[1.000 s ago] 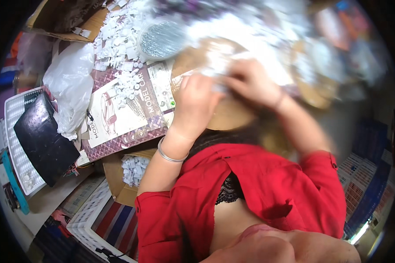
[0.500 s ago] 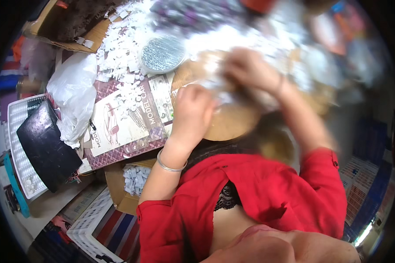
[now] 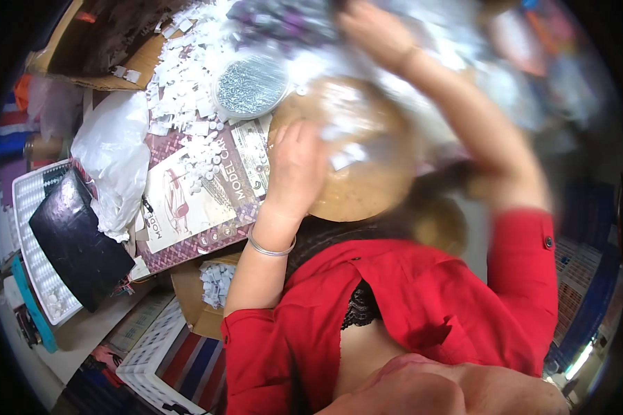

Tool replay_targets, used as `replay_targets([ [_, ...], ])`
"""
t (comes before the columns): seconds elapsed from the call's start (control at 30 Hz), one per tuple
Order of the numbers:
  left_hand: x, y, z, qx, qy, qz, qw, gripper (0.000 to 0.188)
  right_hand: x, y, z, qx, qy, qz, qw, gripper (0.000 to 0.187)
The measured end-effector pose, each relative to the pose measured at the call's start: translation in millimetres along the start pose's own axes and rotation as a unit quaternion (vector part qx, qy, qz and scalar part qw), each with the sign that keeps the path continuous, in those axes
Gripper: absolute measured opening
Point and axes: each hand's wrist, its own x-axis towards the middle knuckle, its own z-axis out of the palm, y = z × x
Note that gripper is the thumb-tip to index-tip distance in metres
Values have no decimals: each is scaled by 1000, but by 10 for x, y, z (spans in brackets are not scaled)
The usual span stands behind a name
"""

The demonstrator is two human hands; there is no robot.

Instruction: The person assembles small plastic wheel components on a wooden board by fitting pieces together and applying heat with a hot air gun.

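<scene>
My left hand (image 3: 296, 166) rests at the left edge of a round brown disc (image 3: 360, 197), its fingers lying forward and slightly bent over the rim. No held thing shows in it. A few small white plastic pieces (image 3: 348, 156) lie on the disc beside it. My right hand (image 3: 377, 34) is stretched far forward, over the edge of a blurred heap of dark grey and purple pieces (image 3: 284, 21). Motion blur smears its fingertips, so I cannot see whether they grip anything. Left of the disc stands a round clear tub (image 3: 251, 86) full of small silvery metal parts.
Loose white plastic pieces (image 3: 180, 86) spread beside an open cardboard box (image 3: 97, 52). A flat printed carton (image 3: 187, 207) covers the table's left part, near a crumpled plastic bag (image 3: 114, 159) and a white tray (image 3: 38, 280). Below the edge sits a carton of white pieces (image 3: 217, 283).
My right hand has swung from above the disc to the far heap, uncovering the disc and its white pieces. My left hand has shifted slightly, its fingers now less bunched.
</scene>
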Motion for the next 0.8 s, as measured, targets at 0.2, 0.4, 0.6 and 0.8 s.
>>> replay_targets([
  [0.2,-51,-31,39,-27,23,-34,999,45,-489,-907,-614,459,-142,253,840,24],
  [0.4,-39,-5,27,-46,49,8,998,40,-618,-1110,-500,369,-108,81,920,23],
  [0.6,-5,46,44,37,24,63,997,26,-420,-22,2,14,77,51,996,22],
  [0.8,-55,-44,-21,10,17,88,996,27,-303,-258,-307,53,-10,134,990,28],
])
